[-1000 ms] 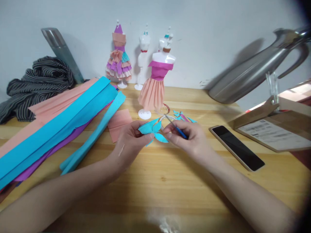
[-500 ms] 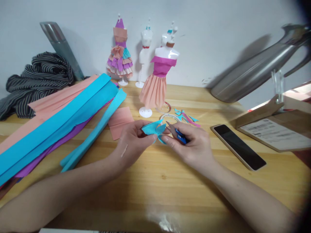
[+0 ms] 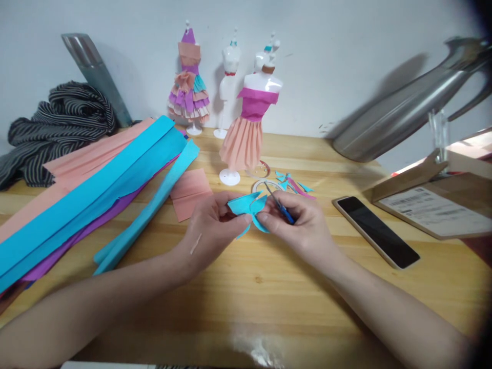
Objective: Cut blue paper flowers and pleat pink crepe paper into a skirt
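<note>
Lying along the left of the counter [image 3: 215, 312], long blue paper strips [image 3: 103, 187] reach up past a striped cloth [image 3: 79, 110], with a narrower turquoise strip [image 3: 154, 205] beside them. A peach paper square [image 3: 190, 187] sits just behind the left hand [image 3: 205, 223], whose thumb and fingers are clamped on a turquoise paper piece [image 3: 243, 203]. That piece is held up between the two hands, its petal-like parts fanning rightward from the left fingertips towards the right ones. The right hand [image 3: 303, 220] has its fingers closed around blue-handled scissors [image 3: 285, 213], blades angled up and away; its thumb and forefinger also come together at the paper's right edge, seemingly pinching it, though the exact contact is hard to tell. The work in hand looks like adjusting the cut paper by fingertip rather than snipping, and such handling calls for a light pinch and blades held clear of the thin parts. Behind the hands stands a form in a pink top and pleated peach skirt [image 3: 243, 146], near small coloured scraps [image 3: 286, 180]. Farther right lie a phone [image 3: 378, 230] and an open carton [image 3: 442, 207].
</note>
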`<state>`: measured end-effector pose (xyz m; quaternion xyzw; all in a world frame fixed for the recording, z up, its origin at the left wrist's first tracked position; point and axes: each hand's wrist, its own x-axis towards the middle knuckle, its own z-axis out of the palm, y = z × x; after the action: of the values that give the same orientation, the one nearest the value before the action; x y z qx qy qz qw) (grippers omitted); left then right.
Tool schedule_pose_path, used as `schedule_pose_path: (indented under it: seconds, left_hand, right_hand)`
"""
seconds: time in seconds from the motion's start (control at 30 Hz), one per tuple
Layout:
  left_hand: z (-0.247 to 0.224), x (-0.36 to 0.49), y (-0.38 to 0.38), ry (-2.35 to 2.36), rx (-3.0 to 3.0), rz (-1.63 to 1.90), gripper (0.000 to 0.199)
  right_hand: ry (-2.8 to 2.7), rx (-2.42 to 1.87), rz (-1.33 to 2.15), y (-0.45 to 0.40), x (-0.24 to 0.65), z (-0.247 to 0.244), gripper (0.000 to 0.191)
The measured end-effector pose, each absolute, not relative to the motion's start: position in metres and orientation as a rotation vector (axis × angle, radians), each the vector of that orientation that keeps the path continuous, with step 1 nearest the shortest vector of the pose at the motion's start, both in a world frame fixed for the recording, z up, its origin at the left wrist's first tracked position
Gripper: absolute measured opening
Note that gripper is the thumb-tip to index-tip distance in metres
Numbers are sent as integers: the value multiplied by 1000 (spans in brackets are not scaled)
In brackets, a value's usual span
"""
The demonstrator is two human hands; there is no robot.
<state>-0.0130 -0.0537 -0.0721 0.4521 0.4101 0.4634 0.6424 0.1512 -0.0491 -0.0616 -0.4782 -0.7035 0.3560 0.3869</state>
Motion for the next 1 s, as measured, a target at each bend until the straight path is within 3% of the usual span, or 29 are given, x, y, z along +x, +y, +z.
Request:
schedule_pose_path:
  seconds: [0.53, 0.77, 1.0]
  left_hand:
    - [-76, -22, -42, 827, 1066, 890, 21]
    - [-76, -19, -42, 868, 974, 963, 26]
    - [-71, -18, -44, 901, 910, 987, 22]
  right_hand:
    - [-1711, -1127, 1195, -44, 156, -67, 19]
    - [-1840, -1122, 1025, -47, 155, -71, 24]
    - [-1971, -1004, 767, -52, 157, -73, 11]
